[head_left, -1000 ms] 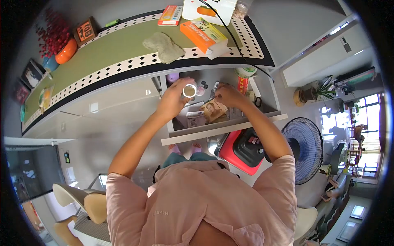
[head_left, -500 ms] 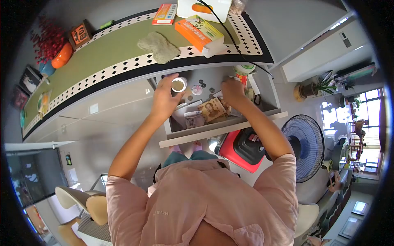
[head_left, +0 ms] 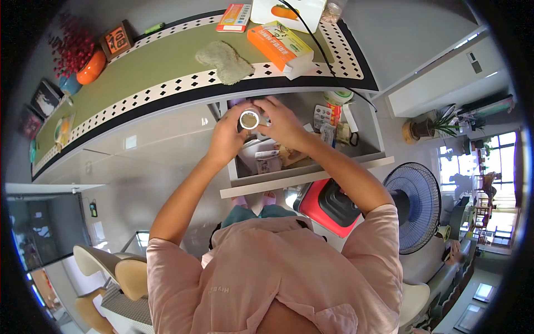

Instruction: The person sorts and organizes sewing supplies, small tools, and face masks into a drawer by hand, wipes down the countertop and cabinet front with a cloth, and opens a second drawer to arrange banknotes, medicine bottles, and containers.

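A small white round jar (head_left: 250,119) is held upright by my left hand (head_left: 226,133), its mouth facing up with something brownish inside. My right hand (head_left: 285,124) is at the jar's right side, fingers bent in close to the rim. Whatever its fingertips hold, if anything, is too small to make out. Both hands are over the open drawer (head_left: 311,175). Below them lie banknotes (head_left: 269,163), partly covered by my right hand and forearm. The coins in the drawer's middle are hidden behind my hands.
In the drawer's right part are a blister pack (head_left: 322,116), a round green-and-white tub (head_left: 338,97) and small packets. On the counter above lie a grey-green cloth (head_left: 225,62) and an orange-and-yellow box (head_left: 281,47). A black cable (head_left: 318,55) hangs across the counter edge. A fan (head_left: 413,207) stands right.
My right hand has moved left from the drawer's right part to the jar. The left hand still holds the jar. The view has shifted slightly.
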A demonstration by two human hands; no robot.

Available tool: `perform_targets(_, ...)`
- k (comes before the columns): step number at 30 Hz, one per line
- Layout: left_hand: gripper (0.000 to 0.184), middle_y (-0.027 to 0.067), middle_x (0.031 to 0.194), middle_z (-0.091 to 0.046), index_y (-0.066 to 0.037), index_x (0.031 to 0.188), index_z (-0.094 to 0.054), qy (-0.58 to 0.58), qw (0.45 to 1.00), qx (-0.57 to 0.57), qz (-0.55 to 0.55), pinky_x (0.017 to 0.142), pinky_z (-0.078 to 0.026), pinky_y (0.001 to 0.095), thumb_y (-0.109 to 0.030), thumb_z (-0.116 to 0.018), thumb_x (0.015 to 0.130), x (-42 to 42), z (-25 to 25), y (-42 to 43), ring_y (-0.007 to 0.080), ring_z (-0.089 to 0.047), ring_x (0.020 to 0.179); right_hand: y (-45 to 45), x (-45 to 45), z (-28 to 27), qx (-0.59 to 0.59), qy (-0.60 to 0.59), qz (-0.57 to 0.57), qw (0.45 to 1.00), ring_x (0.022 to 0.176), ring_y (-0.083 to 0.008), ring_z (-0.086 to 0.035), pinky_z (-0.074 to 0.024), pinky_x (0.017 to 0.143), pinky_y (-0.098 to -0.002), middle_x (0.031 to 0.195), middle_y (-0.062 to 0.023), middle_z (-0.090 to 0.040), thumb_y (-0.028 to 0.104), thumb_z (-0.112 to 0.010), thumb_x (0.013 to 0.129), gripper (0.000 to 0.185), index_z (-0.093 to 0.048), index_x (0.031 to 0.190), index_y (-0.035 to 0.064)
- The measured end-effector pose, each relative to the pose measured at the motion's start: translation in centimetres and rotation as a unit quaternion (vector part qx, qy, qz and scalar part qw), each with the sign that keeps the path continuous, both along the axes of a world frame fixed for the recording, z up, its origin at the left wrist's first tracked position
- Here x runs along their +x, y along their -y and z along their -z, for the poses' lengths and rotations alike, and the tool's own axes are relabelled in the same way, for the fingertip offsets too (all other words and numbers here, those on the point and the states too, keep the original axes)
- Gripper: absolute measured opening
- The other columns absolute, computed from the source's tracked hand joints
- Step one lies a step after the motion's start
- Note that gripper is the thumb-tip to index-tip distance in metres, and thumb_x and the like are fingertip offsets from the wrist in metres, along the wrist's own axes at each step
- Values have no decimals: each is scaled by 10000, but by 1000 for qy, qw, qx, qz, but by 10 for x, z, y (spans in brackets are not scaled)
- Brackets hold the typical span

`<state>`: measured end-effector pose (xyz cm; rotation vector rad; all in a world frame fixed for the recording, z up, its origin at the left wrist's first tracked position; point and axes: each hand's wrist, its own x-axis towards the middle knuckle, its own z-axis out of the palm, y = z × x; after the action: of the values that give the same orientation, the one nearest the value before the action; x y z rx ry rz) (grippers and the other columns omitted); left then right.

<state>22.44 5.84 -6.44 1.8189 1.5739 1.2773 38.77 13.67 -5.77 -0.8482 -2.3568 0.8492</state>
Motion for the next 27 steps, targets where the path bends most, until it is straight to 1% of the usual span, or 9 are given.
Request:
perform_targets(3,557,180,1130,-592,-38,1175,-523,12,1000,-14,7,917,-454,386,84,-693,659,0,-5,2,369,-548,1088,-2,-4,3,68,21,-2,997,868,-325,-596,-492,740,-395,1086,-161,-541,199,-745,705,469,-538,1084,16)
perform_targets(6,497,159,1083,-596,-25,1140,-528,-38,996,64,-54,917,-440,407,84,-652,671,-2,-10,4,369,-541,1062,-10,-9,4,18,92,27,995,863,-344,-592,-481,718,-401,972,-169,-586,240,-747,695,420,-571,1001,12)
perform_targets(9,430,148,1053,-586,-19,1092,-540,-113,982,91,-120,896,-430,431,72,-603,677,-19,5,5,360,-536,1014,-15,-15,27,-51,103,17,993,865,-384,-607,-492,733,-448,876,-189,-613,304,-737,681,365,-579,841,17)
perform_targets(12,361,148,1059,-579,-21,1026,-572,-144,977,110,-115,858,-433,444,56,-577,673,-27,8,8,343,-544,964,-8,-25,41,-97,99,24,990,837,-382,-623,-494,708,-452,838,-191,-642,319,-730,692,364,-582,838,20)
perform_targets(16,286,157,1094,-573,-8,967,-611,-162,974,111,-112,886,-435,436,47,-583,688,-24,10,9,341,-540,1016,-5,-40,46,-99,132,57,985,843,-394,-633,-501,724,-477,863,-207,-658,303,-704,730,350,-613,920,23)
perform_targets(18,259,159,1110,-571,-3,949,-628,-174,972,110,-108,901,-436,431,44,-579,699,-23,12,9,341,-538,1038,-3,-49,41,-85,156,102,979,833,-374,-641,-508,724,-447,858,-182,-669,270,-691,754,324,-609,958,31)
perform_targets(19,260,162,1120,-567,0,954,-630,-171,974,104,-108,907,-437,426,43,-579,703,-23,12,9,343,-536,1047,-2,-52,39,-78,168,124,975,828,-364,-646,-511,723,-431,856,-170,-674,253,-684,767,312,-606,976,35)
perform_targets(22,263,168,1148,-556,8,964,-636,-161,977,86,-107,919,-441,413,41,-578,710,-21,12,11,346,-529,1066,-12,-57,50,-90,153,115,977,850,-385,-633,-508,749,-442,885,-180,-668,242,-668,785,309,-592,995,28)
perform_targets(27,266,160,1174,-542,14,965,-638,-152,978,87,-109,915,-449,401,51,-575,710,-19,14,12,342,-523,1075,-19,-62,58,-38,141,113,983,855,-376,-634,-505,750,-442,862,-201,-661,220,-669,793,347,-572,1043,0)
